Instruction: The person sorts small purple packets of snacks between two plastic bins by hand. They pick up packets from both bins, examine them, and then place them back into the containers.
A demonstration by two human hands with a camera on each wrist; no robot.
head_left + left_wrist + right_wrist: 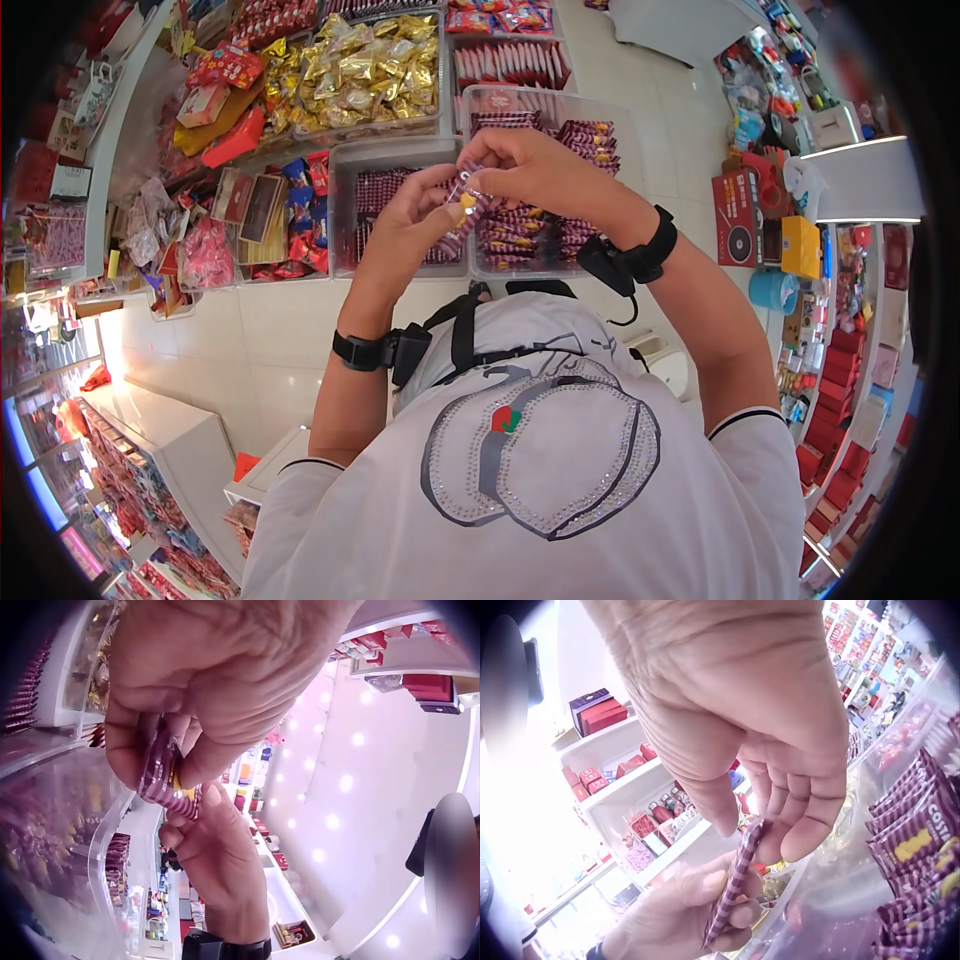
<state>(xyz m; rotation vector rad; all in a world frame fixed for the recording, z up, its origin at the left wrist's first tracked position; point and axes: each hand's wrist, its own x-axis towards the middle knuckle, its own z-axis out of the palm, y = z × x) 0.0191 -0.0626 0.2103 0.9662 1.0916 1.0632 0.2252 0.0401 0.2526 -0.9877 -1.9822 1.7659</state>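
A small purple striped snack packet (467, 197) is between both hands, above the bins. My left hand (408, 215) pinches it between thumb and fingers; the left wrist view has this packet (161, 769) partly covered by those fingers. At its other end is my right hand (540, 168), thumb and curled fingertips at the packet's edge. The right wrist view has the packet (735, 889) edge-on, its top between the right thumb and fingers. Below lie many like packets (590, 145) in a clear plastic bin (505, 270), and more in the adjoining bin (345, 160).
Beyond the bins, gold-wrapped sweets (375, 65) fill another container, beside red-and-white packets (510, 65). Blue and red packets (305, 215) lie on the left. A red box (737, 220) and a blue bucket (773, 290) stand at right, near shelves of red goods.
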